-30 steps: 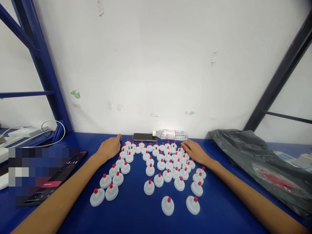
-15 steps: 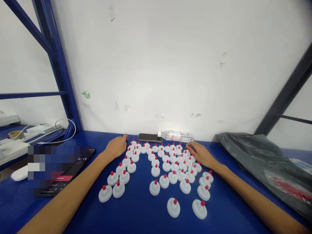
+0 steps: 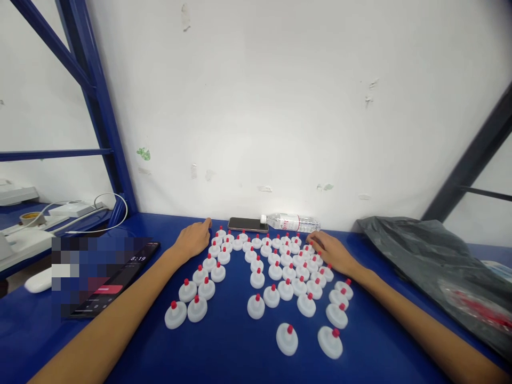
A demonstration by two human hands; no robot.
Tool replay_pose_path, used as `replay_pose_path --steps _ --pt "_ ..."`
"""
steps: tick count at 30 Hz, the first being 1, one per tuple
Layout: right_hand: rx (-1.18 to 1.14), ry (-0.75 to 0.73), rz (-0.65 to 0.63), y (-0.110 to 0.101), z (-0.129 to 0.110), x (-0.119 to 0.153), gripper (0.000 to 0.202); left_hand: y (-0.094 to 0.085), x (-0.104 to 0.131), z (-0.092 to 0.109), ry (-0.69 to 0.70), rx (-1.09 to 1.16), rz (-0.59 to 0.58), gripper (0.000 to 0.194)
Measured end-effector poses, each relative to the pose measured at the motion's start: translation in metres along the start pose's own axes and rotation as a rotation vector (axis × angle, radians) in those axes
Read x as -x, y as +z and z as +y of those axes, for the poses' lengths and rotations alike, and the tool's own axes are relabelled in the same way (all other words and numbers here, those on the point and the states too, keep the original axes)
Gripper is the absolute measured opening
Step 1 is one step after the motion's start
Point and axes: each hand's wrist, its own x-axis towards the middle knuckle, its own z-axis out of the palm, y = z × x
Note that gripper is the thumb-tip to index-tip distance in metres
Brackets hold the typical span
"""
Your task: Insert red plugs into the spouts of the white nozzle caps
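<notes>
Several white round caps with red tips [image 3: 287, 339] stand spread over the blue tabletop [image 3: 228, 346]. My left hand [image 3: 194, 239] rests on the table beside the far left caps, its index finger stretched toward the wall and nothing seen in it. My right hand [image 3: 330, 252] lies at the far right edge of the caps, palm down, fingers apart and touching or nearly touching the nearest ones. Its fingertips are partly hidden among the caps.
A dark phone [image 3: 248, 224] and a clear bottle [image 3: 292, 222] lie along the white wall. A larger phone or tablet [image 3: 132, 272] lies left of my left arm. White cables and power strips [image 3: 32, 245] are at far left; a dark plastic bag [image 3: 424, 256] covers the right.
The view has shifted slightly, so everything sits a little further right in the picture. Both hands keep their places beside the caps.
</notes>
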Motion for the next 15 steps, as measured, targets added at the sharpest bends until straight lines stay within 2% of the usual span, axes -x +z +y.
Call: replay_pose_path --steps 6,9,12,15 --pt "-0.002 0.001 -0.002 0.000 0.000 0.000 0.021 0.003 0.000 -0.001 -0.016 0.042 0.019 0.037" --pt "-0.003 0.002 -0.009 0.000 0.000 0.000 0.022 -0.004 0.002 0.002 -0.050 0.078 0.084 0.033" --pt "-0.003 0.001 -0.010 0.000 0.000 0.000 0.022 -0.029 0.008 0.009 -0.083 0.132 0.260 0.027" --pt "-0.002 0.000 -0.003 -0.001 -0.002 0.000 0.022 -0.074 0.021 0.016 -0.043 0.222 0.525 0.035"
